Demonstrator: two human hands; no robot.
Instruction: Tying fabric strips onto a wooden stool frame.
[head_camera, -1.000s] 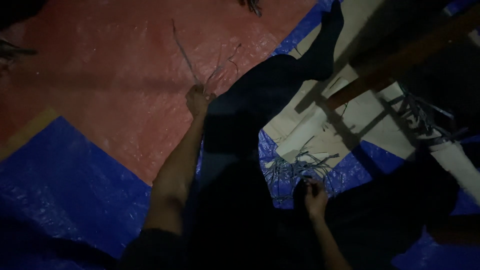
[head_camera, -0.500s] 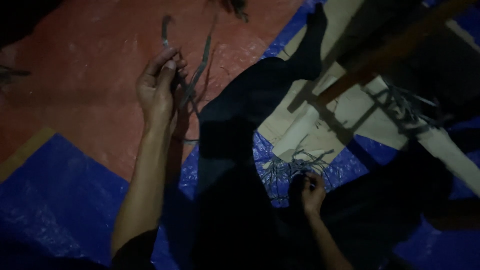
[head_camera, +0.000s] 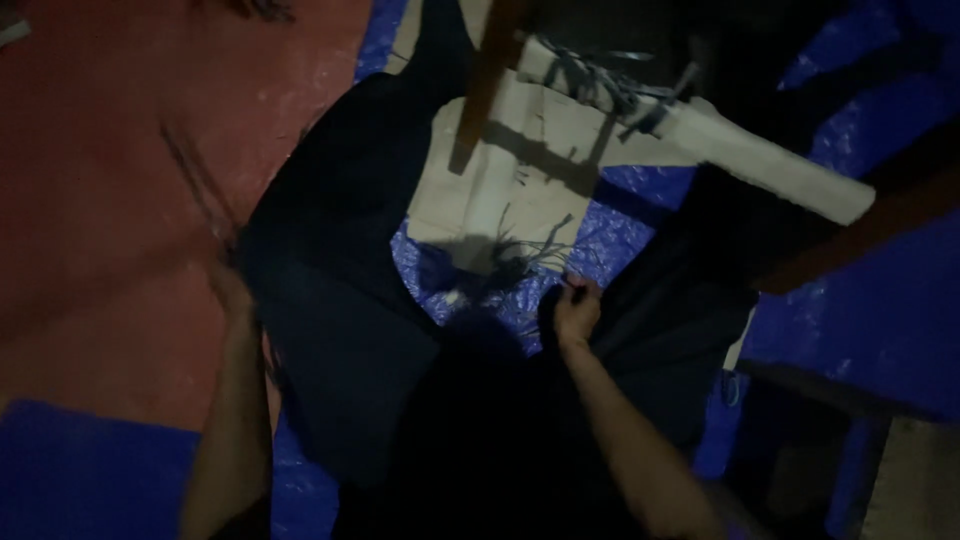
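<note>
We are looking down in dim light at a large piece of dark cloth (head_camera: 350, 300) spreading over a floor covered by a red tarp (head_camera: 110, 200) and a blue tarp (head_camera: 860, 300). The cloth is lying in the middle of the view, draping in soft folds between our two hands and down toward our body.

Our right hand (head_camera: 573, 312) is pinching the cloth's edge, fingers closed on a fold just below a bunch of thin dark strips (head_camera: 520, 255) that are lying on the blue tarp beside a sheet of pale paper (head_camera: 520, 170). The right forearm is reaching up from the lower right, wrist straight.

Our left hand (head_camera: 232, 290) is blurring at the cloth's left edge, over the red tarp; we cannot tell whether it is gripping or open. The left forearm is rising almost straight from the bottom of the view.

We are judging the cloth to be light, limp and easy to bunch, not fragile, and best taken by pinching along its edges or corners.

Above, a white rolled bundle (head_camera: 740, 155) tied with strips is lying near a wooden bar (head_camera: 490, 70).
</note>
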